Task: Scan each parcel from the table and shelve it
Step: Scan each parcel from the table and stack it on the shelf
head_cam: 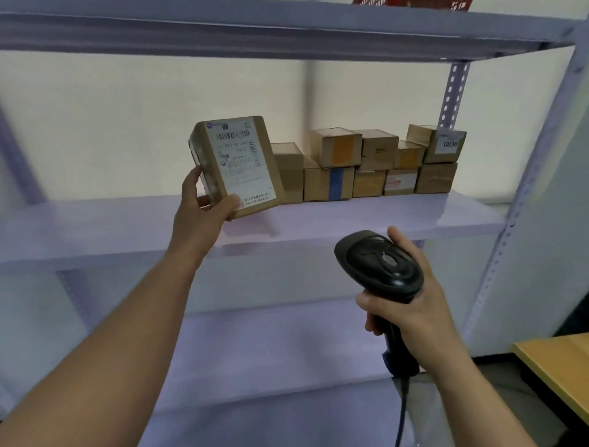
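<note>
Pale lilac metal shelving (318, 220) fills most of the view, with a white wall behind it and a perforated upright (452, 92) at the upper right. My left hand (204, 210) reaches up toward the middle of the frame and grips a brown cardboard parcel (242, 166) by its lower left corner. The thumb presses on the front face and the fingers curl round the side behind. This parcel is tilted, its white shipping label facing me with the barcode near the top. It sits at the level of the middle shelf board, just left of the shelved boxes (366, 166), and I cannot tell whether its bottom edge touches the board. Those boxes stand in a row stacked two high along the back of that board, running toward the right. The top right one (446, 145) carries a label reading 0836. My right hand (411, 303), lower and right of centre, is wrapped round the handle of a black barcode scanner (379, 261), whose rounded head tips up toward the left, well apart from the parcel. Its cable (401, 414) drops from the handle to the bottom edge. A yellow tabletop (561, 363) shows at the lower right corner, and part of something red (414, 3) peeks over the top shelf.
</note>
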The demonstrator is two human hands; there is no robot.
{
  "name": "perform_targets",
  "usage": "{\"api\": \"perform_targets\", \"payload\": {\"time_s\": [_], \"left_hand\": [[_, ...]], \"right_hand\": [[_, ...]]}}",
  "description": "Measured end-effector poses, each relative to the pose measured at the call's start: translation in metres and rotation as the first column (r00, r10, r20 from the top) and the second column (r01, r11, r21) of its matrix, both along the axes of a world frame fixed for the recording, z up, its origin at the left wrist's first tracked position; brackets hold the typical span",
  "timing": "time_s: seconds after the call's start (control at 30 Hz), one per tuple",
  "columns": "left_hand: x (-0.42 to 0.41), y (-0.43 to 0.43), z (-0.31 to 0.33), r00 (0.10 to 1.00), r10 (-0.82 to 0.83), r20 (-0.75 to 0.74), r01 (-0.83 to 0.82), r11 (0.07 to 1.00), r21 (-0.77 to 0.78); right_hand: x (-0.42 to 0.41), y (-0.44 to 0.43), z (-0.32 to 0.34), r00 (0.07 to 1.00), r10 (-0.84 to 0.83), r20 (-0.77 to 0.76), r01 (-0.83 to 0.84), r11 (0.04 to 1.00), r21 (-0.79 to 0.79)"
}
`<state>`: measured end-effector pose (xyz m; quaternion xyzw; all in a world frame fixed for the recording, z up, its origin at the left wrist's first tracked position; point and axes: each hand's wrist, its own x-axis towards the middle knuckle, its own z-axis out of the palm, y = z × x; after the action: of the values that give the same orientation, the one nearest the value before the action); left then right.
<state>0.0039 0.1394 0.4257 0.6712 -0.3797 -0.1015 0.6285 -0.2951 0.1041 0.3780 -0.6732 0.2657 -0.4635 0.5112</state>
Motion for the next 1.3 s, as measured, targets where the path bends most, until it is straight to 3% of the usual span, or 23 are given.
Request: {"api": "perform_targets", "payload": {"time_s": [0.33, 0.6, 0.77, 0.9, 1.1, 1.3], "left_hand": [[0.118, -0.082, 0.043, 0.996, -0.086, -0.040, 0.085, 0.996, -0.015], [0.157, -0.141, 0.055, 0.983, -0.182, -0.032, 0.184, 0.979, 0.087], [0.166, -0.163, 0.049, 0.981, -0.167, 0.101, 0.154, 0.980, 0.126], [0.171, -0.167, 0.049, 0.954, -0.176, 0.241, 0.167, 0.984, 0.060], [0.173, -0.173, 0.047, 0.917, -0.248, 0.311, 0.193, 0.961, 0.197], [0.179, -0.174, 0.053, 0.901, -0.215, 0.377, 0.138, 0.966, 0.220]], "right_hand": [[0.097, -0.043, 0.009, 0.994, -0.095, -0.051, 0.095, 0.995, -0.013], [0.142, -0.064, 0.007, 0.984, -0.173, -0.031, 0.174, 0.985, 0.010], [0.154, -0.071, 0.007, 0.974, -0.221, -0.052, 0.221, 0.975, -0.016], [0.159, -0.071, 0.008, 0.971, -0.233, -0.048, 0.233, 0.973, -0.011], [0.162, -0.071, 0.009, 0.967, -0.250, -0.044, 0.250, 0.968, -0.009], [0.161, -0.070, 0.008, 0.956, -0.286, -0.066, 0.284, 0.958, -0.036]]}}
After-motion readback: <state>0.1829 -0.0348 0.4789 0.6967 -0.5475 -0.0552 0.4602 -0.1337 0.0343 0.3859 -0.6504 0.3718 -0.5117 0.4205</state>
